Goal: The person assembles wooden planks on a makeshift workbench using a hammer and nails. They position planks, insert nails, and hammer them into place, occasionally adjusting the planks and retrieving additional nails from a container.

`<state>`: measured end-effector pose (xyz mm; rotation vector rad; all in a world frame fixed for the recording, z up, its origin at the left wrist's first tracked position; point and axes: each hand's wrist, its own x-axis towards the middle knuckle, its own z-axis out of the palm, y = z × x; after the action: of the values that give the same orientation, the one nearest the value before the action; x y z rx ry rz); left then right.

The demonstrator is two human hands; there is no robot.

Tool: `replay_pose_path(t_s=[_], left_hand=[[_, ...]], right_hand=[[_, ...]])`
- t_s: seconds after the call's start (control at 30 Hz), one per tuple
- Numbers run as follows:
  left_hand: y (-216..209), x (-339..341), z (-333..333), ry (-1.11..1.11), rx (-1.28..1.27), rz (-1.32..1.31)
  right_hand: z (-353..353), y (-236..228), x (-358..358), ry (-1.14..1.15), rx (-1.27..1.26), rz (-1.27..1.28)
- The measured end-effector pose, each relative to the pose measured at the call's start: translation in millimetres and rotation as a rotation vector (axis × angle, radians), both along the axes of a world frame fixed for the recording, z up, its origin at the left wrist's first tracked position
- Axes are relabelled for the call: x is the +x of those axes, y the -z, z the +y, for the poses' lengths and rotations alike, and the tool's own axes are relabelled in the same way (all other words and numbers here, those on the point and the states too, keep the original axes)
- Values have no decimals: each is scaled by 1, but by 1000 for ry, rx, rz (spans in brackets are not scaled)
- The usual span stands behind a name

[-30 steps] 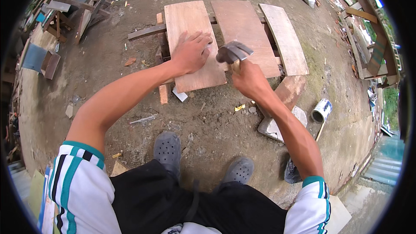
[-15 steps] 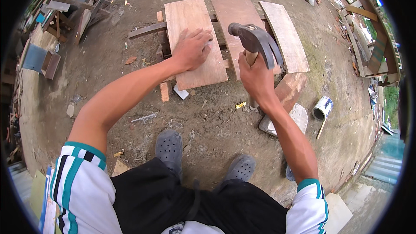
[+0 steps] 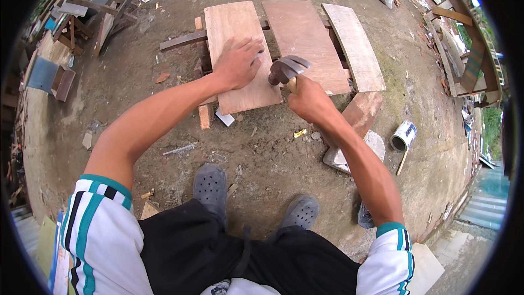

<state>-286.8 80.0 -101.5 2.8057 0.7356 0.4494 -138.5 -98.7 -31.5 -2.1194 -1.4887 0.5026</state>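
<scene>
My right hand (image 3: 311,100) is wrapped round the handle of a claw hammer (image 3: 288,69). The hammer's striking face is down by the right edge of a light plywood board (image 3: 232,19), and the claw points up and right. On that same board rests my left hand (image 3: 237,64), its fingers bent and drawn together; a small pale bit shows between them, too small to name. To the right lie a reddish-brown plywood board (image 3: 303,33) and a paler, narrower one (image 3: 355,49). All three boards lie across a dark wooden bar (image 3: 183,40).
Under my right forearm are a reddish block (image 3: 362,110) and a pale stone slab (image 3: 373,145). A tipped paint can (image 3: 404,135) lies at right beside a stick (image 3: 403,163). Scrap timber (image 3: 109,13) is piled at the far left, and a wooden frame (image 3: 475,49) stands at right.
The hammer has swung down and to the left, from above the reddish-brown board to the light board's right edge. My left hand stays on the light board.
</scene>
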Motion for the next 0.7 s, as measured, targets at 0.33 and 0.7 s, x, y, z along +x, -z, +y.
replay_pose_path(t_s=[0.33, 0.7], left_hand=[[0, 7, 0, 2, -20, -8], [-1, 1, 0, -9, -22, -21]], right_hand=[[-11, 13, 7, 82, -172, 49], [-20, 35, -15, 43, -43, 104]])
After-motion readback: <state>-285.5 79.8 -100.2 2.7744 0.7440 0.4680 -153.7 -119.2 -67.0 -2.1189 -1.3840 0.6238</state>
